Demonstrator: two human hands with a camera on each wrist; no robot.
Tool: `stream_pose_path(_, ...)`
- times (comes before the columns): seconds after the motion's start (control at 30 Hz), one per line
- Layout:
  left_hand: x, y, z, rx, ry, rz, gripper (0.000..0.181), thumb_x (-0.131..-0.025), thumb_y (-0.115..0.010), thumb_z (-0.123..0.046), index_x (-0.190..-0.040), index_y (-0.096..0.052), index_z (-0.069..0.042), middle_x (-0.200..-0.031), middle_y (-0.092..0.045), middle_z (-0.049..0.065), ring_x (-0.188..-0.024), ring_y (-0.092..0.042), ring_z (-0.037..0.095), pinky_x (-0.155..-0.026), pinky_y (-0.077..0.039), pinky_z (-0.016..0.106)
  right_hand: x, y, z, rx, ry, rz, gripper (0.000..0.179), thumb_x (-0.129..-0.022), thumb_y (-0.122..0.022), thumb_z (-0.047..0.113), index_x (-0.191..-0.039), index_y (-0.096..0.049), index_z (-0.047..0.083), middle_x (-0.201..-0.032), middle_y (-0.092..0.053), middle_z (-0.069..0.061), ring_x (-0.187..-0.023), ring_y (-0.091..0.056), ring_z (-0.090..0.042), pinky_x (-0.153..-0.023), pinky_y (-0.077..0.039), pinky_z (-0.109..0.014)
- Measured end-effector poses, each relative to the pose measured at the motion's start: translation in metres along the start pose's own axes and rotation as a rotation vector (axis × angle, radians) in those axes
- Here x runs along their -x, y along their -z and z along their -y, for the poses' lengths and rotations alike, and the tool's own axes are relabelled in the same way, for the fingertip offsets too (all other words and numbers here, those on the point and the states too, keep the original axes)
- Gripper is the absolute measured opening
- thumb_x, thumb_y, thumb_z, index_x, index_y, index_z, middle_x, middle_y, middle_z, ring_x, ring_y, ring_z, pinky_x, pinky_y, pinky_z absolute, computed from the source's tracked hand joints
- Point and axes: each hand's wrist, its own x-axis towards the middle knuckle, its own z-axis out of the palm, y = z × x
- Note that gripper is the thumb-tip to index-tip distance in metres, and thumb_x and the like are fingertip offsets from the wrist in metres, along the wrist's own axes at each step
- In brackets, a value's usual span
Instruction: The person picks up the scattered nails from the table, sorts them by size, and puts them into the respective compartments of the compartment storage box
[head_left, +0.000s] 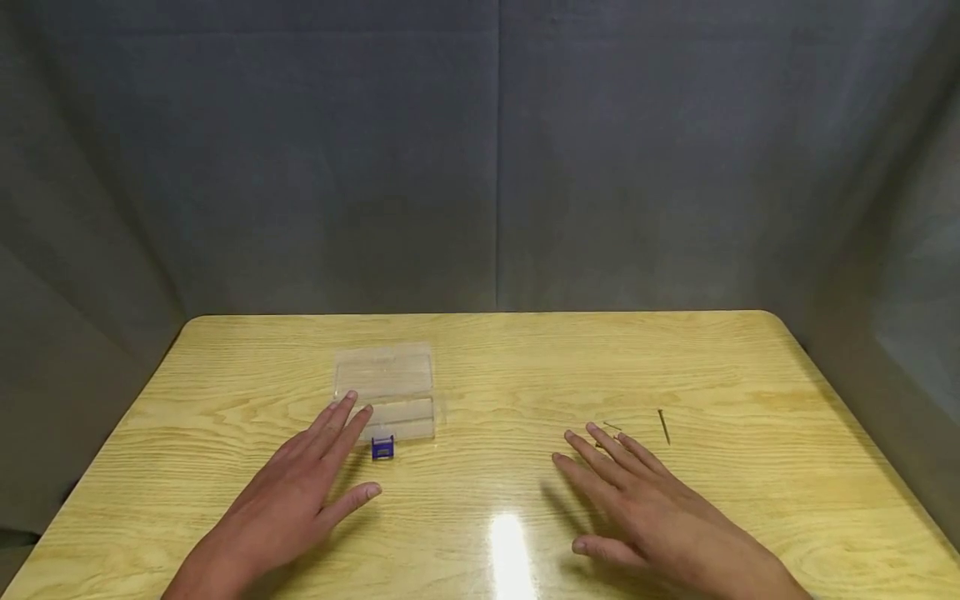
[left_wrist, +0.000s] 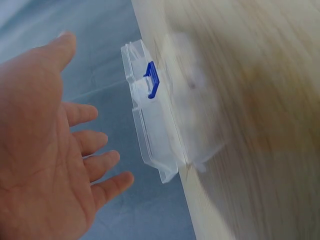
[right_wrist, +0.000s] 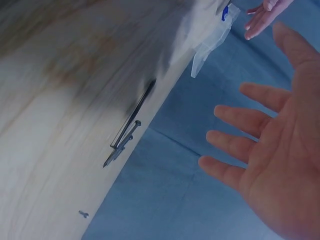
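Note:
My left hand point(head_left: 292, 500) hovers with spread fingers just in front of a clear plastic case point(head_left: 384, 377) whose lid lies opened back. A blue-purple latch point(head_left: 382, 448) marks the case's near edge, and the left wrist view shows this latch point(left_wrist: 153, 81) beside the straight fingers. Over the right side, my right hand point(head_left: 652, 512) is held palm down, fingers apart, holding nothing. Beyond its fingertips lie a long nail or screw point(head_left: 664, 427) and a thinner one point(head_left: 612, 426); the fingers partly hide others. From the right wrist, several slim metal fasteners point(right_wrist: 131, 117) show close together.
The wood-grain table point(head_left: 487, 375) has rounded far corners and backs onto a grey curtain point(head_left: 337, 167). A small screw point(right_wrist: 84, 214) sits apart from the others in the right wrist view. Glare point(head_left: 512, 554) shines on the tabletop between the hands.

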Motion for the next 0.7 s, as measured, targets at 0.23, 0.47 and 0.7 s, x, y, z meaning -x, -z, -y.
stream_pose_path(0.23, 0.0, 0.003, 0.006, 0.023, 0.03, -0.01, 0.08, -0.104, -0.054, -0.056, -0.165, -0.025, -0.013, -0.167, -0.026, 0.017, -0.151, -0.027, 0.04, -0.11, -0.035, 0.064, 0.001, 0.006, -0.005, -0.008, 0.014, -0.038, 0.067, -0.102, -0.06, 0.054, -0.155, -0.048, 0.014, -0.153, -0.052, -0.005, -0.142, -0.045, -0.031, -0.119, -0.023, -0.041)
stream_pose_path(0.47, -0.004, 0.007, 0.017, 0.066, 0.074, -0.065, 0.081, -0.105, -0.056, -0.052, -0.166, -0.021, -0.011, -0.166, -0.027, 0.019, -0.149, -0.031, 0.039, -0.108, -0.037, 0.065, 0.004, 0.005, -0.013, -0.052, 0.02, -0.088, 0.046, -0.094, -0.077, 0.03, -0.135, -0.067, 0.011, -0.131, -0.066, 0.0, -0.124, -0.06, -0.028, -0.101, -0.05, -0.048)
stream_pose_path(0.7, -0.006, 0.006, 0.023, 0.15, 0.11, -0.078, 0.079, -0.106, -0.057, -0.047, -0.163, -0.024, -0.003, -0.162, -0.032, 0.026, -0.144, -0.037, 0.046, -0.109, -0.037, 0.064, 0.008, 0.002, -0.021, -0.014, 0.02, -0.147, 0.041, -0.086, -0.084, 0.021, -0.124, -0.072, 0.013, -0.116, -0.071, 0.004, -0.107, -0.067, -0.019, -0.091, -0.055, -0.044)
